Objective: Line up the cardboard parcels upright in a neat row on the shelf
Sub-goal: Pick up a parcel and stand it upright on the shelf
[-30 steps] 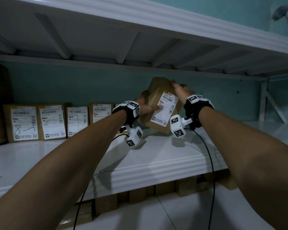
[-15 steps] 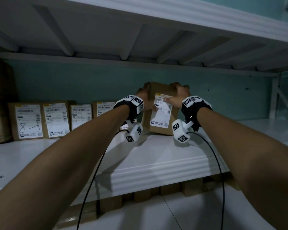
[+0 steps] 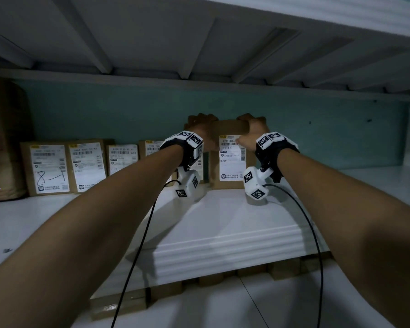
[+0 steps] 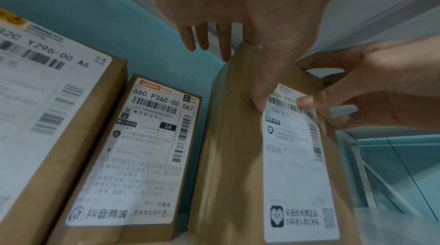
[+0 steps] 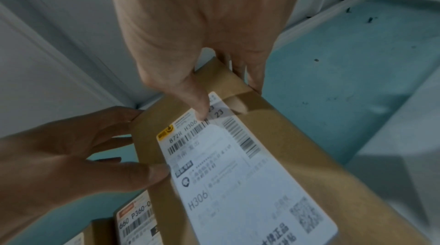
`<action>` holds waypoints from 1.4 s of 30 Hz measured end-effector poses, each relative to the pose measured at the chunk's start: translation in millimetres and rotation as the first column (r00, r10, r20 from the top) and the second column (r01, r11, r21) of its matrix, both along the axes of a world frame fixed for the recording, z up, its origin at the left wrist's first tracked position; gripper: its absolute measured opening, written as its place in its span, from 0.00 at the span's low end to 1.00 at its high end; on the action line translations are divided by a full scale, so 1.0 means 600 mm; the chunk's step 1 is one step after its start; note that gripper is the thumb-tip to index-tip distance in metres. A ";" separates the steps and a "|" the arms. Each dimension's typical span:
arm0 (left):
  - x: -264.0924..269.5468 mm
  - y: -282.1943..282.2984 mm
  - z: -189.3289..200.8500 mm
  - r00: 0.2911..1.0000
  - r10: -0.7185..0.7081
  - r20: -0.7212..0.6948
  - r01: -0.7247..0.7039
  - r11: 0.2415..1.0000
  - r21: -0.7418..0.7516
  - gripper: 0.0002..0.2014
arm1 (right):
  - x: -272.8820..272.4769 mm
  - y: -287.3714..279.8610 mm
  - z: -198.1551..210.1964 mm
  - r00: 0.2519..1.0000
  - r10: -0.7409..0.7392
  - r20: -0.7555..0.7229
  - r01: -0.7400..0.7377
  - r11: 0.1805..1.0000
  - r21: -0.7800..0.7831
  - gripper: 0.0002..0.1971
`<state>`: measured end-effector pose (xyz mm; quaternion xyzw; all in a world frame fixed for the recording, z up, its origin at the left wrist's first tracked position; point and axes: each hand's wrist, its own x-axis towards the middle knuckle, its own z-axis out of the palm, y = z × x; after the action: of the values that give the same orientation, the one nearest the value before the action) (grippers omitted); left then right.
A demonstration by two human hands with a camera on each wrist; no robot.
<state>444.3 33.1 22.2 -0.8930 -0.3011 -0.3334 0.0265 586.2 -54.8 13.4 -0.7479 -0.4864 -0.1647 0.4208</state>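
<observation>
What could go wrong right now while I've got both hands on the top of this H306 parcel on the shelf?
1. Both the left hand and the right hand grip only the top edge of the H306 parcel, so it might tip once released.
2. A gap shows between it and the 660 P360 parcel, so the row may end up uneven.
3. The wrist cables hang over the shelf edge and could snag as the hands pull back.
</observation>
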 end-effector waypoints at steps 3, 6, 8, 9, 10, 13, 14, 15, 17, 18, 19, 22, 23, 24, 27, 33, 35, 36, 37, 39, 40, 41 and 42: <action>-0.001 0.003 0.004 1.000 0.002 0.003 -0.002 1.000 0.025 0.38 | 0.006 0.005 0.003 1.000 -0.003 -0.012 0.003 1.000 -0.017 0.27; -0.001 0.004 0.004 1.000 0.009 -0.017 -0.009 1.000 0.029 0.37 | 0.007 0.008 0.003 1.000 0.002 -0.027 -0.002 1.000 -0.016 0.28; 0.000 0.006 0.003 0.999 0.011 -0.035 -0.010 1.000 0.028 0.36 | 0.009 0.012 0.002 1.000 0.009 -0.029 -0.009 1.000 -0.003 0.27; 0.000 0.007 0.003 0.999 0.010 -0.044 -0.009 1.000 0.027 0.36 | 0.010 0.014 0.001 0.999 0.015 -0.033 -0.015 1.000 -0.003 0.27; -0.002 0.008 0.004 0.999 0.007 -0.051 -0.006 1.000 0.025 0.36 | 0.010 0.014 0.001 0.999 0.017 -0.039 -0.017 1.000 -0.010 0.27; -0.004 0.012 0.003 0.999 -0.006 -0.048 0.006 1.000 0.006 0.35 | 0.013 0.018 0.002 0.999 0.017 -0.037 -0.018 1.000 -0.008 0.26; -0.004 0.012 0.003 0.999 -0.008 -0.045 0.008 1.000 0.004 0.35 | 0.013 0.018 0.002 0.999 0.018 -0.033 -0.018 1.000 -0.006 0.26; -0.003 0.013 0.003 0.999 -0.010 -0.041 0.010 1.000 0.002 0.35 | 0.015 0.020 0.001 0.999 0.020 -0.032 -0.020 1.000 -0.004 0.26; -0.001 0.016 0.004 0.999 -0.009 -0.039 0.009 1.000 0.003 0.35 | 0.019 0.023 0.000 0.999 0.018 -0.030 -0.018 1.000 -0.003 0.26; 0.000 0.017 0.004 0.999 -0.005 -0.041 0.005 1.000 0.006 0.35 | 0.019 0.023 0.000 1.000 0.017 -0.025 -0.017 1.000 -0.004 0.26; 0.001 0.018 0.004 0.999 -0.001 -0.043 0.002 1.000 0.009 0.34 | 0.019 0.022 0.000 1.000 0.015 -0.019 -0.015 1.000 -0.006 0.26; 0.003 0.020 0.004 0.999 0.000 -0.040 0.000 1.000 0.004 0.34 | 0.018 0.019 -0.001 1.000 0.008 -0.016 -0.008 1.000 -0.023 0.26; 0.003 0.022 0.004 0.999 0.001 -0.040 -0.001 1.000 0.002 0.34 | 0.017 0.019 -0.001 1.000 0.007 -0.012 -0.007 1.000 -0.021 0.25; 0.004 0.022 0.005 0.999 -0.001 -0.042 0.001 1.000 0.002 0.34 | 0.015 0.019 -0.001 1.000 0.005 -0.010 -0.005 1.000 -0.021 0.26; 0.005 0.028 0.006 0.999 0.002 -0.049 -0.003 1.000 -0.013 0.34 | 0.015 0.024 -0.002 1.000 0.004 -0.022 -0.005 1.000 -0.030 0.27; 0.008 0.038 0.004 0.999 0.000 -0.040 -0.001 1.000 -0.027 0.34 | 0.018 0.034 -0.002 0.999 0.017 -0.035 -0.018 0.999 -0.032 0.28; 0.010 0.041 0.004 0.999 -0.001 -0.044 -0.001 1.000 -0.024 0.35 | 0.019 0.038 -0.003 0.999 0.017 -0.035 -0.018 1.000 -0.024 0.27; 0.010 0.043 0.004 0.999 0.001 -0.046 -0.002 1.000 -0.019 0.35 | 0.020 0.041 -0.003 0.999 0.018 -0.037 -0.018 1.000 -0.020 0.27; 0.011 0.046 0.003 0.999 0.004 -0.047 -0.004 1.000 -0.013 0.35 | 0.021 0.043 -0.003 0.999 0.018 -0.040 -0.019 1.000 -0.020 0.27; 0.013 0.047 0.003 0.999 0.011 -0.051 -0.011 1.000 -0.010 0.35 | 0.022 0.048 -0.003 0.999 0.023 -0.047 -0.024 0.999 -0.025 0.28; 0.014 0.048 0.003 0.998 0.012 -0.054 -0.013 1.000 -0.013 0.34 | 0.023 0.051 -0.003 0.998 0.026 -0.052 -0.027 0.999 -0.028 0.28; 0.015 0.051 0.003 0.998 0.010 -0.055 -0.011 1.000 -0.017 0.34 | 0.024 0.052 -0.003 0.998 0.027 -0.055 -0.029 0.999 -0.029 0.28; 0.015 0.051 0.003 0.998 0.010 -0.055 -0.011 1.000 -0.018 0.34 | 0.024 0.054 -0.002 0.998 0.028 -0.056 -0.029 0.999 -0.029 0.28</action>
<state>453.6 63.8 24.1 -0.9003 -0.3083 -0.3060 0.0283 600.8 -22.4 12.0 -0.7514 -0.4876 -0.1305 0.4251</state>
